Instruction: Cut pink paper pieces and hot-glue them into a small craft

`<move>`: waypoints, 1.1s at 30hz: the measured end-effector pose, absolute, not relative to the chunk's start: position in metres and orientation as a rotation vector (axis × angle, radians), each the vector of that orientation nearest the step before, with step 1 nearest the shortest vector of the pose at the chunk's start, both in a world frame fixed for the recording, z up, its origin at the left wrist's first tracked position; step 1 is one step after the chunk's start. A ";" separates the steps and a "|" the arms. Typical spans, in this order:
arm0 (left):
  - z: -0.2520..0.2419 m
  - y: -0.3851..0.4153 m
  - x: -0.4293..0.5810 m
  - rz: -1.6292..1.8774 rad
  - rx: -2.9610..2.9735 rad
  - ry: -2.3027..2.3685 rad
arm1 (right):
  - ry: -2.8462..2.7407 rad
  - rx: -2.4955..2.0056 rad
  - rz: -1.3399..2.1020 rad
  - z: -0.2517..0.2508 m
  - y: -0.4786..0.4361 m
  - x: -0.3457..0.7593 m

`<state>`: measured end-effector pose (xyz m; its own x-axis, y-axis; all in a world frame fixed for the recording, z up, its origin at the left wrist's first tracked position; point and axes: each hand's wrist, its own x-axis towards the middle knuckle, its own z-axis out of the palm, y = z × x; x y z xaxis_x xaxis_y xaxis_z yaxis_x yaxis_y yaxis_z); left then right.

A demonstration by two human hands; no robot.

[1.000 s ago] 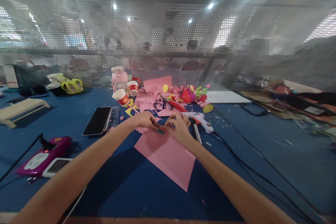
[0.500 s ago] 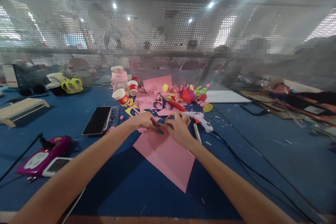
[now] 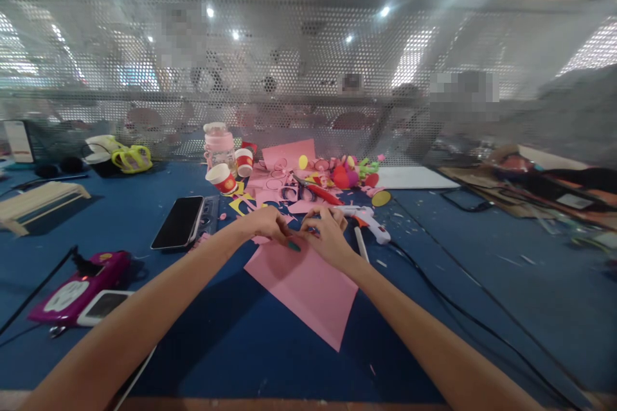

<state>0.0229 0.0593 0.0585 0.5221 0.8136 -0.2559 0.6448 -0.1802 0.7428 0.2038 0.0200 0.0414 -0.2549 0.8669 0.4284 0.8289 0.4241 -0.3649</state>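
Observation:
A sheet of pink paper (image 3: 308,289) lies slanted on the blue table in front of me. At its far edge my left hand (image 3: 270,225) is closed, thumb and fingers pinching the paper, with a dark green nail showing. My right hand (image 3: 328,237) meets it there, its fingertips bent together on the same edge. The fingertips partly hide what they grip. Just right of my right hand lies a white glue gun (image 3: 366,218). Red-handled scissors (image 3: 325,194) rest among pink and yellow paper scraps (image 3: 270,192) beyond my hands.
A black phone (image 3: 178,221) and a purple power strip (image 3: 81,289) lie on the left. Paper cups (image 3: 222,178) and a pink bottle (image 3: 220,148) stand behind. The glue gun's black cord (image 3: 448,298) runs along the right. A perforated metal screen (image 3: 299,70) closes off the back.
My fingers have shifted only slightly at the paper's far edge, the fingertips of both hands still close together. The sheet and the things around it stay in place.

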 end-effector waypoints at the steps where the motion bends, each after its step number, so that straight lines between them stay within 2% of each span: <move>1: 0.060 0.058 0.022 0.241 1.870 1.183 | -2.114 -1.432 0.101 0.042 0.020 0.204; 7: 0.066 0.053 0.024 0.226 1.729 1.202 | -2.158 -1.407 0.112 0.046 0.019 0.205; 16: 0.061 0.055 0.024 0.279 1.739 1.233 | -2.181 -1.454 -0.048 0.046 0.018 0.208; 33: 0.067 0.047 0.023 0.270 1.742 1.161 | -2.169 -1.333 0.136 0.041 0.028 0.213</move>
